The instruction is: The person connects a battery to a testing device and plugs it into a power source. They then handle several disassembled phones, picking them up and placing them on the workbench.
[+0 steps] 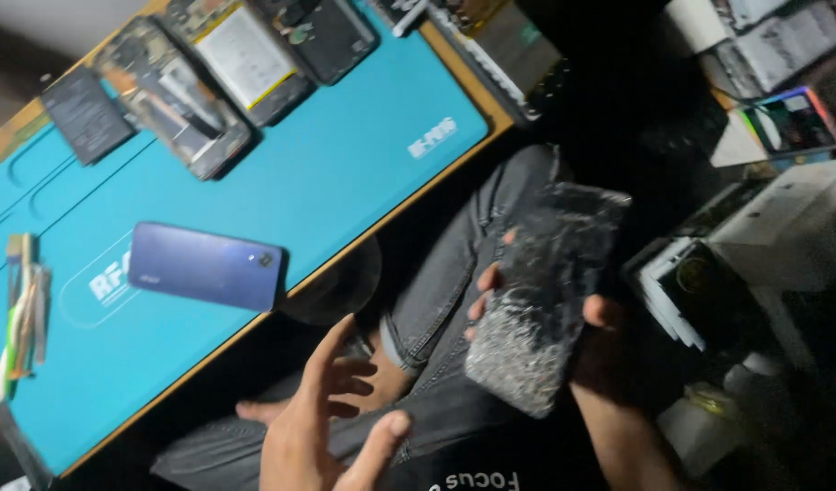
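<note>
At the far left edge, about 9 o'clock, a bundle of tools (22, 314) lies on the teal mat (345, 173), which covers a wooden bench (454, 91). Up at 10 o'clock a dark battery (86, 114) lies flat near the mat's edge. Just right of it an opened phone (172, 95) shows its insides, and a second opened phone (250, 59) with a pale battery lies beside that, touching or nearly so. A third dark frame (332, 36) sits at 12 o'clock of the mat. Below these, at 8 o'clock from the frame's middle, a blue phone (204, 265) lies back up on the mat, well apart from the opened ones, its camera corner toward the bench edge.

At 6 o'clock the left hand (322, 427) hangs in the air over grey jeans (436, 291), fingers loosely spread and curled, thumb out, holding nothing. It is near the cracked phone but apart from it.

Right of centre, at about 4 o'clock, the right hand (591, 345) grips the cracked phone (545, 291) from behind, fingertips wrapped over its left edge and the thumb on its right edge. The phone is tilted, top toward 1 o'clock, held above the lap and off the bench. Its glass is shattered, worst at the lower end.

At 3 o'clock, in the dark, white boxes (782, 227) are stacked, and a shiny box (791, 123) lies at 2 o'clock.
</note>
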